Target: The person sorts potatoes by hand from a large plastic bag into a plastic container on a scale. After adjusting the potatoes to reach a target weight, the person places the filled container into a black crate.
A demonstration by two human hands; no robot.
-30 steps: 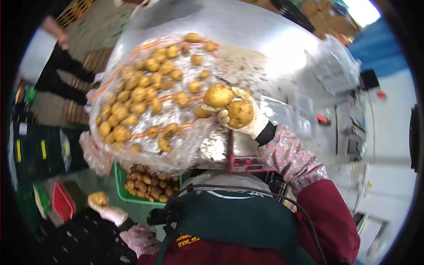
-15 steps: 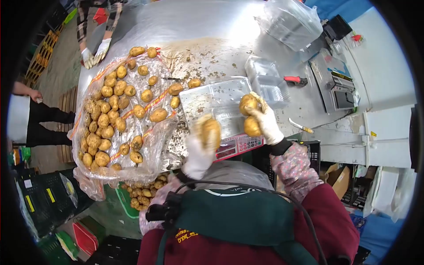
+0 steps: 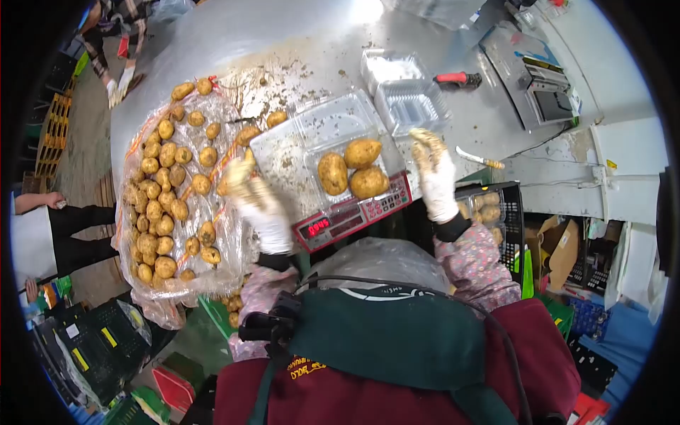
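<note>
Three potatoes (image 3: 352,172) sit together in a clear plastic clamshell tray (image 3: 312,152), its lid folded back. The tray rests on a scale with a red front panel (image 3: 354,212) and lit red digits. My right hand (image 3: 433,177), in a soiled white glove, is just right of the tray, fingers stretched and nothing in them. My left hand (image 3: 261,205), gloved too, reaches to the right edge of the potato pile (image 3: 159,205). Its fingers are smeared by motion, and whether a potato is in them cannot be made out.
The pile lies on an opened plastic sack (image 3: 234,262). Beyond the scale are empty clear trays (image 3: 411,103), a red-handled tool (image 3: 457,79) and a knife (image 3: 482,157). A crate (image 3: 510,212) holds packed potatoes at lower right. Another person's gloved hands (image 3: 120,88) rest at the far-left table edge.
The potatoes that were in my hands now lie in the tray. My left hand has moved left to the pile; my right hand has let go and drawn right. The view has shifted.
</note>
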